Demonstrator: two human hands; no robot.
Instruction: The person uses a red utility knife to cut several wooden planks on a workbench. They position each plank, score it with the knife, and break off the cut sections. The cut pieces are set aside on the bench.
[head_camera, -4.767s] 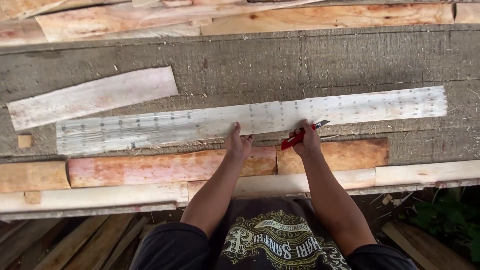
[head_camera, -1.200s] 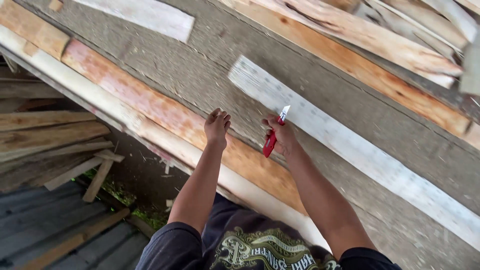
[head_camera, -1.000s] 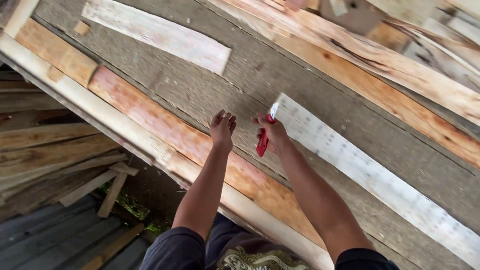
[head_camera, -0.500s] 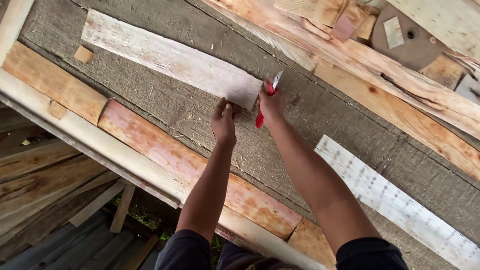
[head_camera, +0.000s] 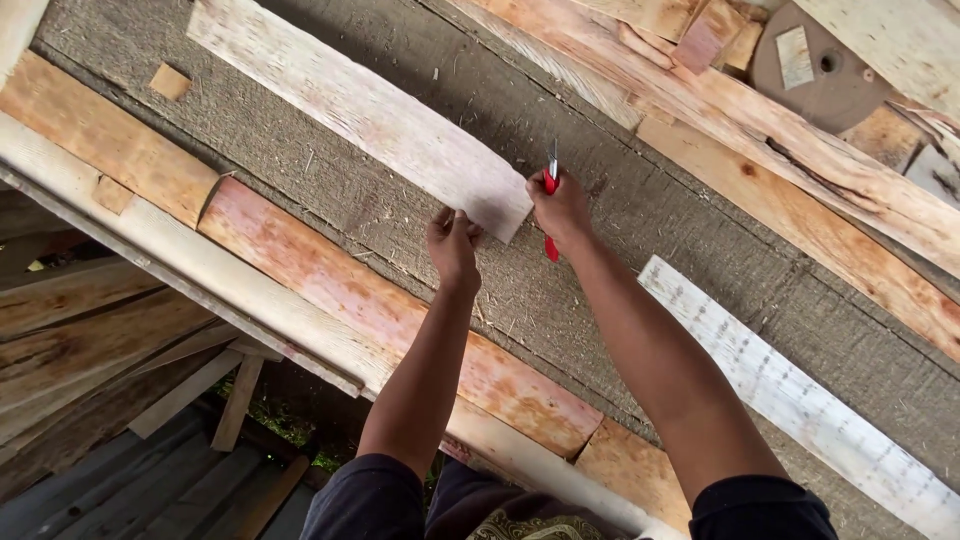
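the left hand (head_camera: 453, 243) sits near the middle of the frame, fingers curled and pinching the lower corner of a pale board (head_camera: 365, 110) at its near end. that board runs from the upper left of the frame down toward the centre, lying flat on a grey, rough work surface (head_camera: 640, 205) strewn with sawdust. the right hand (head_camera: 560, 205), just right of centre, is closed in a fist around a red-handled knife (head_camera: 550, 200), its blade pointing up and its handle end sticking out below the fist; the hand is just beside the board's end edge, and whether it touches the board cannot be told. a long pale strip with rows of small dots (head_camera: 800, 395) lies at the lower right, well apart from the hands. reddish planks (head_camera: 380, 310) run along the near edge of the surface from the left to the lower centre, and more rough planks (head_camera: 800, 150) lie across the upper right. a small square wood chip (head_camera: 170, 82) rests at the upper left.
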